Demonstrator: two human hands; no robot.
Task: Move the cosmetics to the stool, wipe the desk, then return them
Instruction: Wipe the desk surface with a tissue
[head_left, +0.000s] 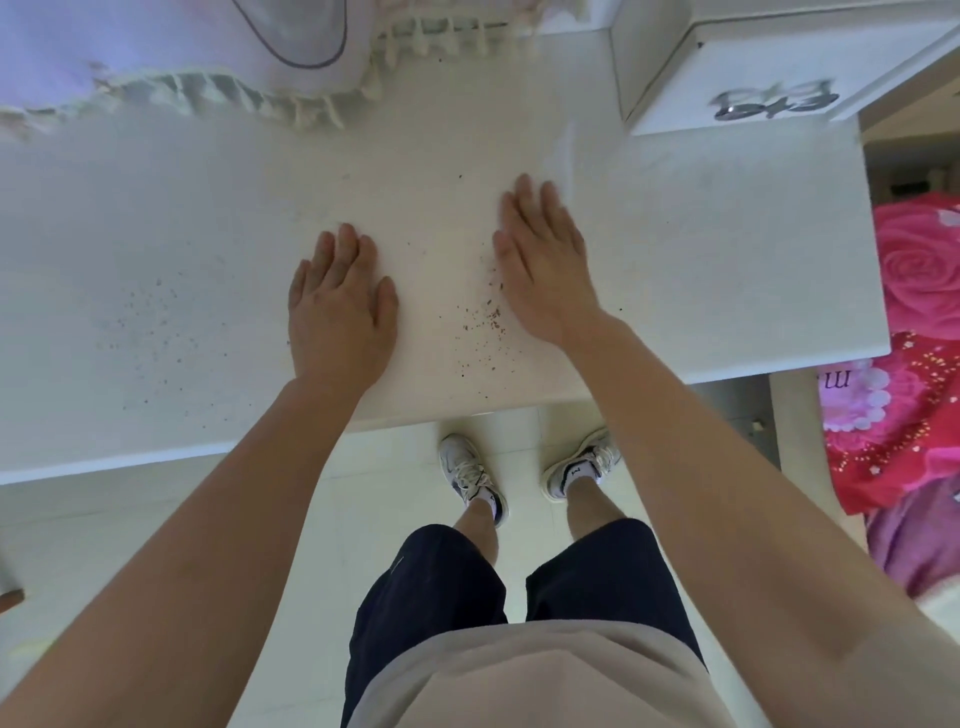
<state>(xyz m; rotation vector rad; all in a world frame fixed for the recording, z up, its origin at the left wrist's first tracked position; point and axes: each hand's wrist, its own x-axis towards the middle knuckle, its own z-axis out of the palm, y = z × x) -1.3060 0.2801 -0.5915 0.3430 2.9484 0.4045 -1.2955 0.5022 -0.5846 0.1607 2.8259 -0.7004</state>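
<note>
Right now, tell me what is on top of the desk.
On the desk lie the left hand and right hand, flat; dark specks between them; a fringed cloth and white drawer box at the back. Anything under the palms is hidden.

The single view comes from a wide-angle camera on the person's head, looking almost straight down from a standing position at the near edge of the white desk (156, 208). The desktop fills the upper half, its near edge slanting across mid-frame. The left hand (337, 312) and right hand (545, 265) lie close below the lens, with the person's shorts (431, 587), sneakers (467, 467) and tiled floor (156, 545) beneath.
</note>
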